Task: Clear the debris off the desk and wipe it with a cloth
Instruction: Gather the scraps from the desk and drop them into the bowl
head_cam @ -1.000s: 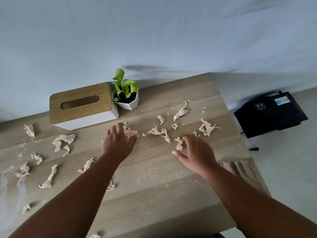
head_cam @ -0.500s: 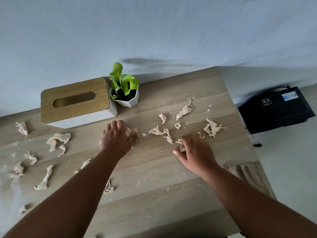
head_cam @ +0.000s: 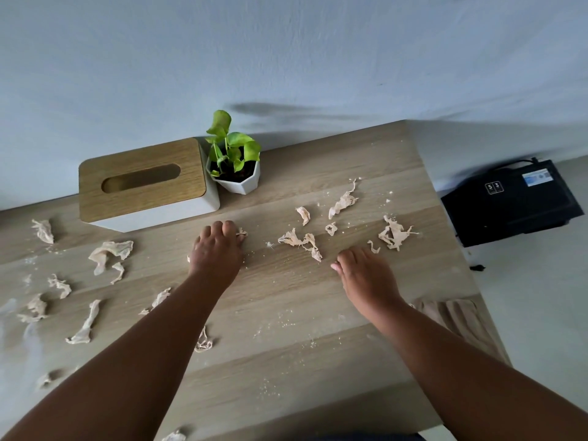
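Desk [head_cam: 286,313], pale wood, strewn with scraps and fine crumbs. Left hand [head_cam: 218,249]: palm down, fingers curled over a scrap [head_cam: 241,232] that shows at its fingertips. Right hand [head_cam: 366,275]: palm down, fingers bent, its hold cannot be told. Between the hands: twisted scrap [head_cam: 300,241]. Beyond the right hand: four more scraps [head_cam: 394,233]. Left of the left hand: many scraps [head_cam: 109,249]. Just beyond the left hand: tissue box [head_cam: 143,183] with potted plant [head_cam: 234,167] beside it, both at the wall edge. Right of the right wrist: cloth [head_cam: 458,316] draped over the desk's right edge. Off that edge, on the floor: black case [head_cam: 512,202].
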Demonstrator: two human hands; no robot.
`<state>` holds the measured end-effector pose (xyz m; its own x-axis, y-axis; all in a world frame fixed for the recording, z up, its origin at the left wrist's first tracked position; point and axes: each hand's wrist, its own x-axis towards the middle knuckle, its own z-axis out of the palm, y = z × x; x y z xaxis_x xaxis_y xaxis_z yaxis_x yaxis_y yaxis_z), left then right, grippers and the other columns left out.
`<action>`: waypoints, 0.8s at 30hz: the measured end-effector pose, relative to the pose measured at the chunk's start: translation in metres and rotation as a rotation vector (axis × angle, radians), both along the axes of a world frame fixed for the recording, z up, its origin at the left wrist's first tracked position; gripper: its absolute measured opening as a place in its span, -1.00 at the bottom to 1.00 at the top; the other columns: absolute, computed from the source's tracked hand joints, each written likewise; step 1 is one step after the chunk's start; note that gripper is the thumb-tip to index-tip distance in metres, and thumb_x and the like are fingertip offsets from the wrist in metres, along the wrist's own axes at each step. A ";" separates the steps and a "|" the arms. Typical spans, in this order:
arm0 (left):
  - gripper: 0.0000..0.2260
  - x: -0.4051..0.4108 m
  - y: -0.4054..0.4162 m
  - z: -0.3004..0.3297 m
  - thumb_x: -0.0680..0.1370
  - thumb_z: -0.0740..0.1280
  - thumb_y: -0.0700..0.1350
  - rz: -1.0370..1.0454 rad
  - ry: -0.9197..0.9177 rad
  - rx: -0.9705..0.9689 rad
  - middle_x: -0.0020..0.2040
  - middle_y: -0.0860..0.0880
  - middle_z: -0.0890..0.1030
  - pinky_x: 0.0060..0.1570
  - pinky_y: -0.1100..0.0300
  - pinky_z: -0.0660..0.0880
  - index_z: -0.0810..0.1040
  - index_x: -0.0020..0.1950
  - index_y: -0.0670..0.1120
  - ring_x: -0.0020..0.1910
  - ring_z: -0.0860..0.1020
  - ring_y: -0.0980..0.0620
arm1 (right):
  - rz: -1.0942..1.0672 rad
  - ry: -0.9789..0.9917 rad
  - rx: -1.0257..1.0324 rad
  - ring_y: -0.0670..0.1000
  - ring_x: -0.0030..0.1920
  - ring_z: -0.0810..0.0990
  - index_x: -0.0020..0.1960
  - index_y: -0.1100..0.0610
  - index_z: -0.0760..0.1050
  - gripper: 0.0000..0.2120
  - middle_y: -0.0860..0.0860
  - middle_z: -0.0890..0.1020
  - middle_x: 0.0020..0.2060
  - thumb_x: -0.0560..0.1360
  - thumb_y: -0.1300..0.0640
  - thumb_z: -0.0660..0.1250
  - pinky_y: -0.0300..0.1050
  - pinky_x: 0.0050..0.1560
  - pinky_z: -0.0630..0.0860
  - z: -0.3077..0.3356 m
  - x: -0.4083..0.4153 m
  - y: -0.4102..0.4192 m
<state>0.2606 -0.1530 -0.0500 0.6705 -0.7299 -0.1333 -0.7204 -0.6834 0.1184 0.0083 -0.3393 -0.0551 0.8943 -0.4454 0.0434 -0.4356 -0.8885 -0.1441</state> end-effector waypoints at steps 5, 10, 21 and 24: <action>-0.81 0.002 0.001 0.002 0.66 0.21 -0.09 -0.015 0.017 0.036 -0.01 -0.25 0.58 -0.09 -0.14 0.52 0.47 0.10 -0.21 -0.04 0.55 -0.28 | -0.043 -0.047 0.059 0.20 -0.30 0.56 -0.15 0.25 0.51 -0.80 0.14 0.56 -0.29 0.52 0.18 0.48 0.02 -0.37 0.48 0.008 0.002 0.004; -0.83 0.000 0.001 0.006 0.60 0.23 -0.25 0.011 0.091 0.016 0.07 -0.25 0.54 -0.11 -0.13 0.52 0.47 0.18 -0.21 0.04 0.50 -0.25 | -0.062 -0.133 0.139 0.20 -0.38 0.53 -0.18 0.26 0.46 -0.77 0.15 0.53 -0.33 0.47 0.27 0.53 -0.05 -0.42 0.44 0.016 0.001 0.014; -0.59 -0.022 0.009 0.020 0.51 0.22 -0.40 0.020 0.221 -0.188 0.10 -0.26 0.55 0.00 -0.12 0.53 0.51 0.34 -0.20 0.10 0.55 -0.31 | -0.086 0.016 0.358 0.15 -0.11 0.53 0.07 0.22 0.48 -0.61 0.10 0.53 -0.08 0.33 0.55 0.26 0.04 -0.18 0.50 0.019 -0.015 0.022; -0.60 -0.030 0.012 0.022 0.50 0.21 -0.42 -0.016 0.246 -0.218 0.11 -0.24 0.55 0.00 -0.16 0.57 0.55 0.31 -0.21 0.09 0.57 -0.28 | -0.075 0.002 0.386 0.18 -0.03 0.57 0.19 0.26 0.50 -0.52 0.14 0.57 0.00 0.32 0.55 0.21 0.08 -0.08 0.57 0.023 -0.023 0.024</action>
